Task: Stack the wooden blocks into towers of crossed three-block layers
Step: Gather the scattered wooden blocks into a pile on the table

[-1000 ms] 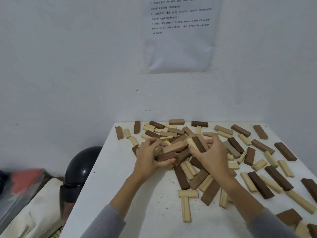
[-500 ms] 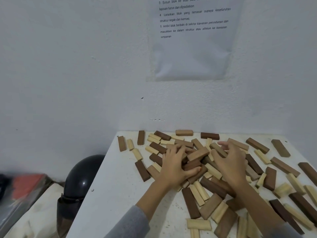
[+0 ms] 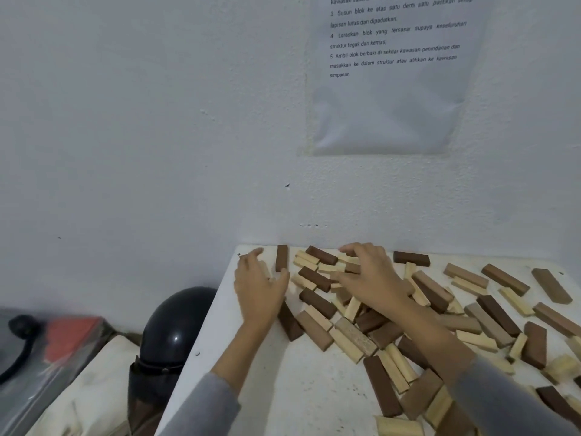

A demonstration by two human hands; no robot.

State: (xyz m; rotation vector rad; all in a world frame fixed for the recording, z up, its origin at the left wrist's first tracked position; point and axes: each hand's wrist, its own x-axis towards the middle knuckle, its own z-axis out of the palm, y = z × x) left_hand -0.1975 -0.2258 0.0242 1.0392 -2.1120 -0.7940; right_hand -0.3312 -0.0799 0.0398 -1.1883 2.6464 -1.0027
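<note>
Several loose wooden blocks [image 3: 355, 336], pale, tan and dark brown, lie scattered flat over the white table [image 3: 251, 366]. No tower stands in view. My left hand [image 3: 261, 286] lies at the table's far left corner with fingers spread, over a pale block beside an upright-lying dark block [image 3: 281, 258]. My right hand [image 3: 371, 278] reaches to the back of the pile with fingers spread and bent, pressing down on blocks near the wall. Whether either hand actually holds a block is hidden by the fingers.
The table butts against a white wall carrying a printed instruction sheet [image 3: 390, 73]. Left of the table edge sit a black helmet [image 3: 173, 335], a cream bag [image 3: 85, 391] and a red-and-grey item [image 3: 63, 341]. Bare tabletop lies at the near left.
Both hands have left the middle pile and moved toward the wall, the left to the far left corner. The clump of blocks between them has spread out. The camera turned left.
</note>
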